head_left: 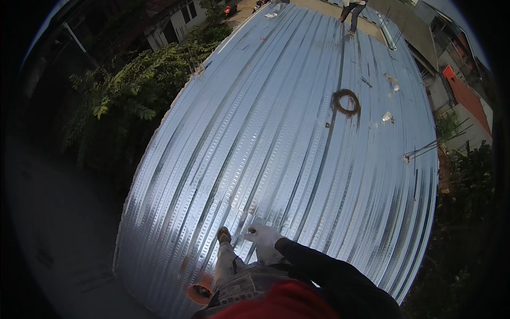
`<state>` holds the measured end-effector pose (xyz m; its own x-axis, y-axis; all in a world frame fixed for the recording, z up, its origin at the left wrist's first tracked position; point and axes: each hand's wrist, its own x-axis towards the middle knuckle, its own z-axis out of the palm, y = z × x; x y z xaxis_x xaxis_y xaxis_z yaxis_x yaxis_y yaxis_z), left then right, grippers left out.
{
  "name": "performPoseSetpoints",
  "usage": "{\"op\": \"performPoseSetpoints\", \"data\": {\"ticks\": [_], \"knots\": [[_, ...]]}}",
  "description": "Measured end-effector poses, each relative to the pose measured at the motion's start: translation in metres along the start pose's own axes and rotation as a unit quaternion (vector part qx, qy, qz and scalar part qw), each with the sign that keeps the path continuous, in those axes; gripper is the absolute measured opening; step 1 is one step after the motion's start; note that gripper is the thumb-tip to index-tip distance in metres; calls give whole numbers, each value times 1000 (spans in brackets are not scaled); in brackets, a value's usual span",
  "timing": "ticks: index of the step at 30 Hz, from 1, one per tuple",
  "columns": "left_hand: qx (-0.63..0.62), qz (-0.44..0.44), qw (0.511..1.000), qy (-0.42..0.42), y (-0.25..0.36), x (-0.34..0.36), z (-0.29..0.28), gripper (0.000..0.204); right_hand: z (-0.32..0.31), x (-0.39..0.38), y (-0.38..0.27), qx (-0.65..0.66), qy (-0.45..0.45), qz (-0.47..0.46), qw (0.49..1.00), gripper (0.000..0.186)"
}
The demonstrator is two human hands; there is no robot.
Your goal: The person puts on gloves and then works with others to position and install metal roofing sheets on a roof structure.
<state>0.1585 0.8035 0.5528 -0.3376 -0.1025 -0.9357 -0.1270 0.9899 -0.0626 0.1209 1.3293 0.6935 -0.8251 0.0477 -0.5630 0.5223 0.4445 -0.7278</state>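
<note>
My right hand (264,235), in a white glove below a dark sleeve, is held in front of my legs above the ribbed metal sheeting (255,154). Its fingers curl toward the thumb; whatever is between them, if anything, is too small to make out. My left hand does not show. By my left hip hangs or stands an orange bucket-like container (199,291); what supports it is hidden. One of my shoes (223,234) rests on the sheeting, just left of the gloved hand.
A coil of brown wire (346,102) lies farther up the sheets, with a white cup-like object (387,116) to its right. Thin rods (433,148) jut in at the right edge. Another person (353,15) stands at the far end. Trees (127,87) border the left drop.
</note>
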Motion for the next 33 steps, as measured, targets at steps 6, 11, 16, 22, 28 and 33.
{"op": "performPoseSetpoints", "data": {"ticks": [6, 11, 16, 22, 28, 33], "knots": [[15, 158, 967, 200, 119, 88, -223, 40, 53, -123, 243, 123, 337, 530, 768, 91], [-242, 331, 897, 167, 228, 81, -245, 36, 75, -141, 247, 96, 302, 534, 784, 96], [80, 279, 941, 173, 222, 86, -107, 40, 92, -35, 300, 103, 210, 508, 829, 99], [178, 236, 937, 188, 245, 87, -17, 46, 116, 108, 482, 119, 210, 451, 859, 102], [202, 185, 944, 183, 252, 89, 41, 42, 124, 216, 682, 147, 329, 453, 816, 109], [218, 183, 939, 193, 267, 92, 63, 40, 148, 228, 754, 407, 343, 292, 794, 62]]}}
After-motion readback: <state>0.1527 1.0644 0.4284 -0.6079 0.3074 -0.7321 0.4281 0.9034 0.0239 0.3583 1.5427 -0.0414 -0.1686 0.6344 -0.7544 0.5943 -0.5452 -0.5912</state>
